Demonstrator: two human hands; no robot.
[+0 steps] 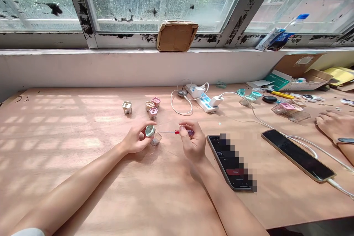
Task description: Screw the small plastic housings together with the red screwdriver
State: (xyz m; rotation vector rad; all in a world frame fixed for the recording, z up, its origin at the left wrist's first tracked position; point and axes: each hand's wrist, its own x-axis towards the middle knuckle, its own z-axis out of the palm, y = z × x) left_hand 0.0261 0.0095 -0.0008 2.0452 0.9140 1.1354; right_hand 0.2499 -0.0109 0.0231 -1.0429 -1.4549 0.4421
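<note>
My left hand (pixel 136 138) pinches a small pale green plastic piece (pixel 149 131) just above the wooden table (pixel 83 147). My right hand (pixel 192 143) grips a thin screwdriver (pixel 177 132) with a red and purple handle, its shaft pointing left at the green piece. A small clear plastic cup (pixel 156 139) lies on the table right under the green piece. Both hands are closed on what they hold.
Several small pink and beige pots (pixel 152 109) stand behind the hands. A phone (pixel 231 162) lies right of my right hand, a second phone (pixel 297 155) on a cable farther right. A power strip (pixel 203 97), cartons and another person's hand (pixel 333 123) fill the right side.
</note>
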